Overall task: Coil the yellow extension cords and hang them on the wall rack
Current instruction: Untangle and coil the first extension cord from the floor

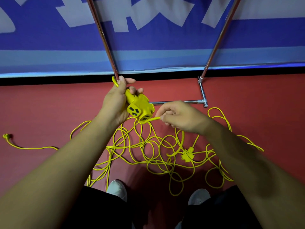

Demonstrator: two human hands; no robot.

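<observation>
Nearest the camera, dark trousers and two white shoes (117, 189) stand on a red floor (49, 109), just short of the cord tangle (148, 151). The tangle, loose yellow loops crossing each other, sprawls on the floor between the shoes and the rack base; a second yellow socket head (187, 153) lies in its right part, and one strand runs out left of the tangle to a yellow plug (6, 136) lying apart on the floor. Above the tangle, both bare forearms reach forward. The left hand (115, 103) wraps a yellow multi-outlet socket block (140, 108), fingers curled around its neck, thumb and index up top, a short loop of cord poking out past the thumb. The right hand (178, 116), just right of the block, pinches the cord (151, 119) leaving the block between thumb and curled fingers; the cord drops from there into the tangle. Beyond the tangle, a chrome rack base (202, 98) sits on the floor, a bar and T-joint right of the hands, with two metal poles (102, 37) rising toward the top edge. Behind it, a black strip meets the floor, then a blue banner wall (49, 38) with large pale shapes.
</observation>
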